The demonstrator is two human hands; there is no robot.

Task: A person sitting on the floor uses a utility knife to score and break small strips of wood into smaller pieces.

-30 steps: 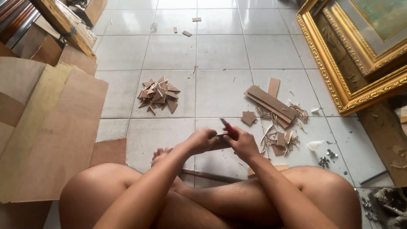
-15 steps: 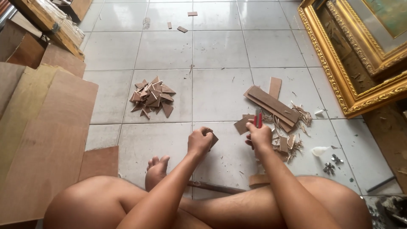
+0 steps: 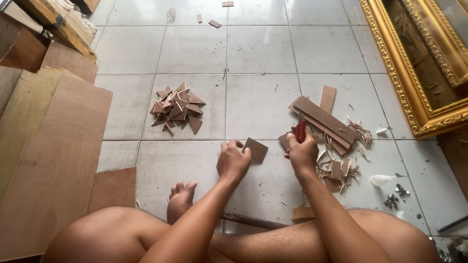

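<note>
I sit cross-legged on a pale tiled floor. My left hand (image 3: 233, 160) holds a small square piece of thin brown board (image 3: 255, 149) by its edge, just above the tiles. My right hand (image 3: 302, 153) is closed around a red-handled cutter (image 3: 301, 130), its tip pointing away from me toward a stack of brown board strips (image 3: 322, 118). A second small brown piece (image 3: 284, 140) lies between the two hands. Curled wood shavings and offcuts (image 3: 339, 168) lie just right of my right hand.
A heap of small triangular brown pieces (image 3: 176, 107) lies ahead on the left. Large plywood sheets (image 3: 46, 160) cover the floor at the left. An ornate gold picture frame (image 3: 414, 68) leans at the right. A dark rod (image 3: 248, 220) lies under my legs.
Both hands have moved forward and down toward the floor. The left hand now shows the square piece held out flat; the right hand with the cutter has gone toward the strips.
</note>
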